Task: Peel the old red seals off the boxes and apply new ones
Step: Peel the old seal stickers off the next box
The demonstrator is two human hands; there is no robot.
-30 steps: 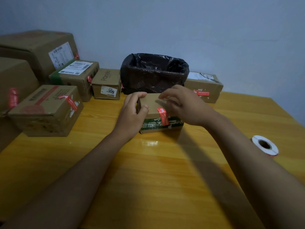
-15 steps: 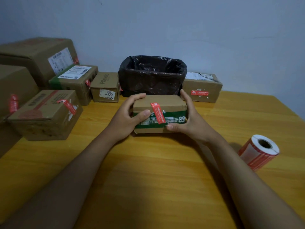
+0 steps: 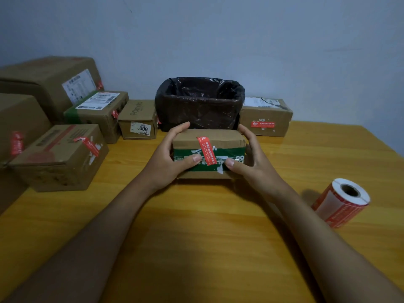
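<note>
A small cardboard box (image 3: 220,137) with a green band sits in the middle of the wooden table. A red seal (image 3: 206,150) runs over its top front edge and down the front face. My left hand (image 3: 168,158) grips the box's left end, thumb on the front face just left of the seal. My right hand (image 3: 251,162) grips the right end, thumb on the front face just right of the seal. A roll of new red seals (image 3: 342,201) lies on its side at the right of the table.
A bin lined with a black bag (image 3: 200,103) stands behind the box. Several cardboard boxes with red seals stand at the left (image 3: 59,157) and back (image 3: 265,115). The wooden table (image 3: 196,237) reaches toward me.
My right hand left the box top and took the right end. Both hands drew the box nearer and turned its front up, and the thumbs closed in on the seal.
</note>
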